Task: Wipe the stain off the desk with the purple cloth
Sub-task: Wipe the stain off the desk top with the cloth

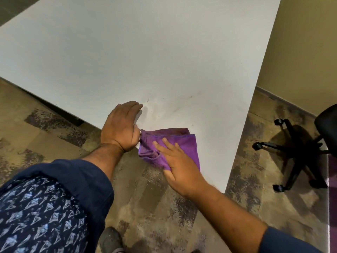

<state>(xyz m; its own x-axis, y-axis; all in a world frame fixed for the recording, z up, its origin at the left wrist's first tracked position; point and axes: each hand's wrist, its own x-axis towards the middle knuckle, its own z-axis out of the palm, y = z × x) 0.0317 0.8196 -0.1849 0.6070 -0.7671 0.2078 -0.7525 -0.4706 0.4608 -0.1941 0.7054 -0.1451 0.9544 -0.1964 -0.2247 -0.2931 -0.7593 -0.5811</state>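
A folded purple cloth [179,143] lies on the white desk [138,57] near its front corner, partly hanging over the edge. My right hand [179,167] rests flat on the cloth with fingers spread, pressing it down. My left hand [121,126] lies palm down on the desk edge just left of the cloth, its thumb side touching the cloth's left corner. A faint dark smear, the stain [179,105], with small specks runs across the desk just beyond the cloth.
A black office chair [299,148] with a wheeled base stands on the right, beside the desk's right edge. Patterned carpet [54,128] lies below the desk. A yellowish wall [306,42] rises at the right. My shoe [111,240] is at the bottom.
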